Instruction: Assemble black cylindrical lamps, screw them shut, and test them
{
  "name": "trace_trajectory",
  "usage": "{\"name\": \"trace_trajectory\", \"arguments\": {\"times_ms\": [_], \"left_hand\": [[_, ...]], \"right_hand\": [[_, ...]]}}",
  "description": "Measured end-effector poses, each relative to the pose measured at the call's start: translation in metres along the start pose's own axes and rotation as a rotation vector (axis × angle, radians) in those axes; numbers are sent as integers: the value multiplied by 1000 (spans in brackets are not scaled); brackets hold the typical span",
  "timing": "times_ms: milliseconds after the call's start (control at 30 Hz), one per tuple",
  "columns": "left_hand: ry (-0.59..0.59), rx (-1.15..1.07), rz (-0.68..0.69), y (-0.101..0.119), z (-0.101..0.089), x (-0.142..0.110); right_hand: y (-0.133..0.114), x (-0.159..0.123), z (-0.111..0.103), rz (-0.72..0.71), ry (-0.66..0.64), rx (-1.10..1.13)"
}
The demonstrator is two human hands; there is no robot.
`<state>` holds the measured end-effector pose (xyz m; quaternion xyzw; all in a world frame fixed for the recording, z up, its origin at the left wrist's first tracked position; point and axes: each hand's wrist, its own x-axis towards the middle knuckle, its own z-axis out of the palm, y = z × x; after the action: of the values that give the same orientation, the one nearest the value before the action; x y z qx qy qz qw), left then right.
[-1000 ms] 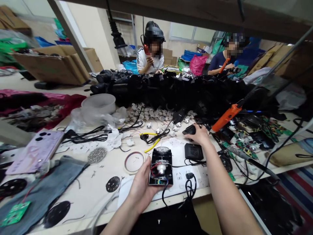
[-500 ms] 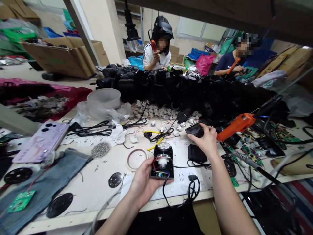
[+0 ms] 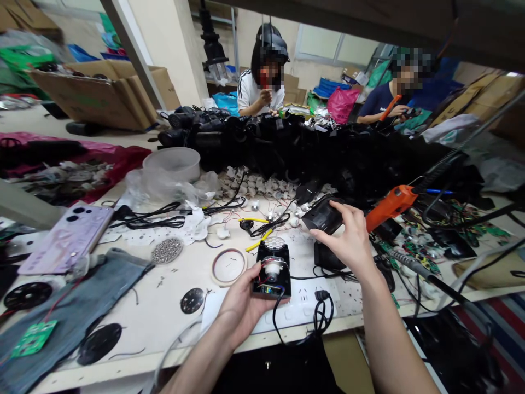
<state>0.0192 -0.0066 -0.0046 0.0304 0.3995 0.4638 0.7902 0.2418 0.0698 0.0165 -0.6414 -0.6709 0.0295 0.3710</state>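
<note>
My left hand (image 3: pixel 244 312) is wrapped round an opened black appliance housing (image 3: pixel 256 290), held just above the bench. Inside it sit a white-capped motor (image 3: pixel 272 268), thin red and blue wires and a small circuit board; a round perforated disc shows at its far end. A black power cord (image 3: pixel 324 314) runs from it to a coiled plug. Between thumb and fingers, my right hand (image 3: pixel 353 238) grips a curved black plastic cover (image 3: pixel 322 216), tilted and apart from the housing. Below that hand lies another black plastic piece (image 3: pixel 326 257), partly hidden.
An orange electric screwdriver (image 3: pixel 391 208) is right of my right hand. A white power strip (image 3: pixel 299 314) lies under the housing, a tape roll (image 3: pixel 215 268) to its left. Small white motors (image 3: pixel 262 186) and black housings (image 3: pixel 287 148) pile behind. Two people work across the bench.
My right hand has turned and raised the black cover slightly, showing more of its face. My left hand keeps the housing nearly still. The view has shifted a little.
</note>
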Motion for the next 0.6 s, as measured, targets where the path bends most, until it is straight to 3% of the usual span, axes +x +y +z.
{"name": "trace_trajectory", "arguments": {"times_ms": [200, 333, 467, 600], "left_hand": [[17, 17, 4, 0, -1, 0], [-14, 38, 5, -3, -2, -1], [-88, 55, -15, -4, -2, -1], [-101, 11, -43, -2, 2, -2]], "right_hand": [[-27, -9, -19, -117, -161, 131], [-50, -23, -29, -257, -350, 196], [-63, -33, -26, -307, -517, 271], [-60, -34, -18, -292, -519, 266]]}}
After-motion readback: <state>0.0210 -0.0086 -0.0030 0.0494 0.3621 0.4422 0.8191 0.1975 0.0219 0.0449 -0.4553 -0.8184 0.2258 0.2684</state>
